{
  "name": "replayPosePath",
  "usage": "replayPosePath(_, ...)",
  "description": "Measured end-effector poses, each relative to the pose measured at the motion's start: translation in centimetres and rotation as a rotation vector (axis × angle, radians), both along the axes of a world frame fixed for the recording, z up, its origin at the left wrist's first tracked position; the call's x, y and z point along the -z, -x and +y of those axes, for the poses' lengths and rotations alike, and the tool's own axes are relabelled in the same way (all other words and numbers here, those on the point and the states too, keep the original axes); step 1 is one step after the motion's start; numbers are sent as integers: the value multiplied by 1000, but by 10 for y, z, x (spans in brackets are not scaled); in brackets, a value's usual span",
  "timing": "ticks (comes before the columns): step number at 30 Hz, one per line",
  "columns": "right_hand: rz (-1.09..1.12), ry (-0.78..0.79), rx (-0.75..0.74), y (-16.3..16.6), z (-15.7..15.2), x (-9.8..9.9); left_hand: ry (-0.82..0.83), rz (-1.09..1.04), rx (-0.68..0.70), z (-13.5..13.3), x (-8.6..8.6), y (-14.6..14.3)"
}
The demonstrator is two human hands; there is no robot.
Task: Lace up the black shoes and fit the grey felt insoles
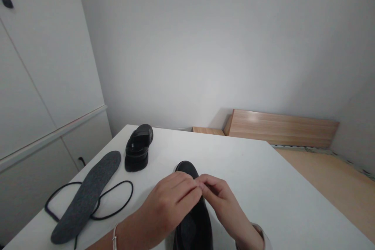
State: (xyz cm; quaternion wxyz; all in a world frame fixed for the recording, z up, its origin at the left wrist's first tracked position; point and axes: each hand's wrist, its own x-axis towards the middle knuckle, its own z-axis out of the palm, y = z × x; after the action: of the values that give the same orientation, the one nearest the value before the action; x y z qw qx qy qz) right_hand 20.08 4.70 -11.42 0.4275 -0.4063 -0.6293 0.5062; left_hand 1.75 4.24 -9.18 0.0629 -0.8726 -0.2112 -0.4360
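A black shoe lies on the white table right in front of me, toe pointing away. My left hand and my right hand meet above its middle, fingertips pinched together over the shoe's opening. What they pinch is too small to make out. A bracelet sits on my left wrist. A second black shoe stands farther back on the left. A grey insole lies flat at the left, on top of a loose black lace.
The table's left edge runs beside white cupboard doors. A plain wall stands behind. To the right, beyond the table edge, are a wooden floor and a wooden board against the wall.
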Motion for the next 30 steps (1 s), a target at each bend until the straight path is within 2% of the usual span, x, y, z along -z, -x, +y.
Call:
replayPosePath(3, 168, 87, 78, 2, -1, 4, 26, -151, -6, 2, 5, -4)
replayPosePath(6, 206, 59, 192, -2, -4, 13, 147, -257, 12, 1, 17, -2)
replayPosePath(8, 167, 25, 305, -11, -5, 25, 325, -335, 4, -2, 30, 4)
replayPosePath(12, 91, 60, 537, -34, -10, 54, 856, -606, -62, -10, 60, 19)
replayPosePath(15, 48, 37, 603, -41, -14, 62, 1094, -761, -44, -12, 64, 19)
replayPosePath(19, 59, -206, 556, -30, -15, 39, 1178, -753, 14, -6, 39, 1)
replayPosePath(23, -19, -469, 338, -12, -15, 7, 1203, -524, 87, 3, 15, -18)
replayPosePath(26, -88, -552, 248, -4, -16, -5, 1104, -366, 81, 6, 11, -23)
replayPosePath(30, -31, -535, 176, -3, -13, -3, 1040, -339, 76, 6, 12, -19)
